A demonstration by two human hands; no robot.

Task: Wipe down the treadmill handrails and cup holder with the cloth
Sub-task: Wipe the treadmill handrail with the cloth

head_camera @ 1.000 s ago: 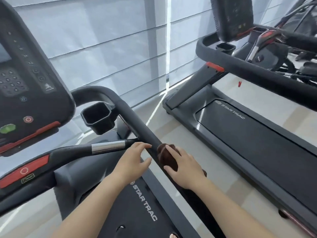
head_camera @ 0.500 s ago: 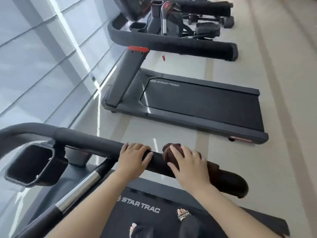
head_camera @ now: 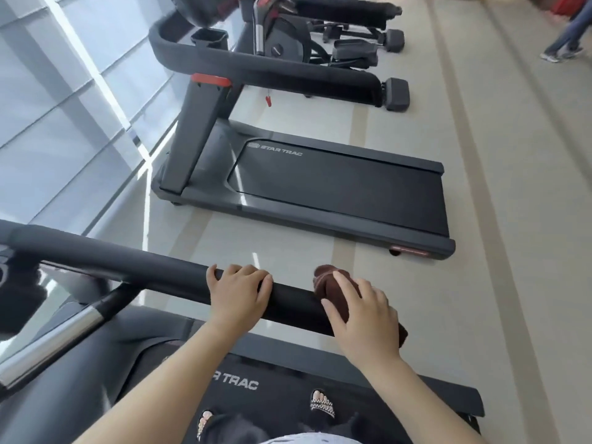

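A black padded handrail [head_camera: 134, 264] runs from the left edge across the middle of the view to its free end at the right. My left hand [head_camera: 238, 291] lies over the top of the rail, fingers curled around it. Just to its right, my right hand [head_camera: 362, 318] presses a dark brown cloth [head_camera: 330, 280] onto the rail's end; the cloth wraps the end and hides it. The cup holder [head_camera: 19, 299] is a blurred black shape at the left edge. A shorter bar with a silver grip [head_camera: 54, 339] slants below the rail.
My sandalled feet [head_camera: 322, 403] stand on the treadmill belt below. A second treadmill [head_camera: 336, 187] lies beyond the rail, with more gym machines [head_camera: 288, 36] behind it. Window blinds [head_camera: 48, 107] fill the left side. A person's legs [head_camera: 570, 36] show at the top right.
The view has swung from the console towards the rail's end and the floor. My right hand with the cloth has slid along the rail to its end; my left hand followed.
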